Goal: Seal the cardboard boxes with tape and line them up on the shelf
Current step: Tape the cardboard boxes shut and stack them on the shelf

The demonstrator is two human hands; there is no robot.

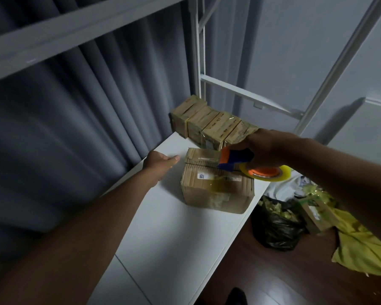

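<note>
Crowding the shelf [163, 227] behind the cardboard box [217, 186], I see four taped boxes [209, 124]; my right hand [264, 146] grips the tape dispenser [249, 166] above it, left hand [161, 161] relaxed beside.

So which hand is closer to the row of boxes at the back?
The right hand. It holds the tape dispenser right beside the near end of the row of boxes. The left hand rests on the shelf, farther away and left of the front box.

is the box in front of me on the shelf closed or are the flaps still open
Closed. The cardboard box has its top flaps lying flat, meeting at a seam. The right hand holds the tape dispenser over that seam. Whether tape covers it fully, cannot tell.
</note>
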